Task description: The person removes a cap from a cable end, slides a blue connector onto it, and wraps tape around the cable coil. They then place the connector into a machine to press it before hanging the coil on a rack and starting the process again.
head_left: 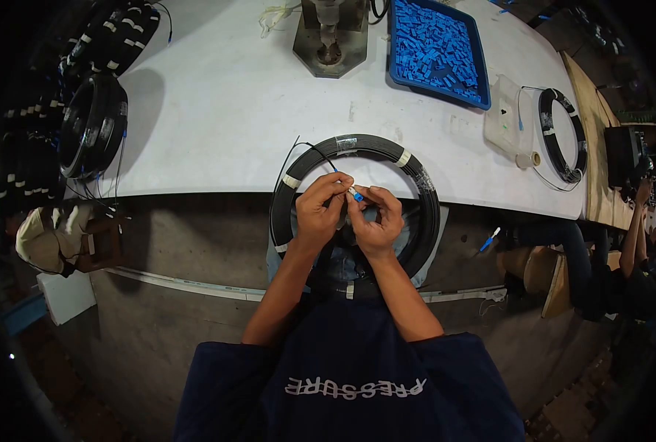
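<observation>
A coil of black cable (347,144), bound with white and clear tape, rests on my lap and against the table edge. One cable end rises from it to a small blue-and-white fibre-optic connector (356,195) between my hands. My left hand (320,211) pinches the cable-side, whitish part of the connector. From the other side, my right hand (377,222) has thumb and fingertips closed at its blue part. The fingers partly hide the connector, so its fine details do not show.
A blue tray (395,83) of small blue parts stands at the back right, beside a metal press base (331,55). More black coils (94,125) are at left. At right lie a clear plastic box (506,118) and another coil (545,129); a co-worker's arm (631,239) is beyond.
</observation>
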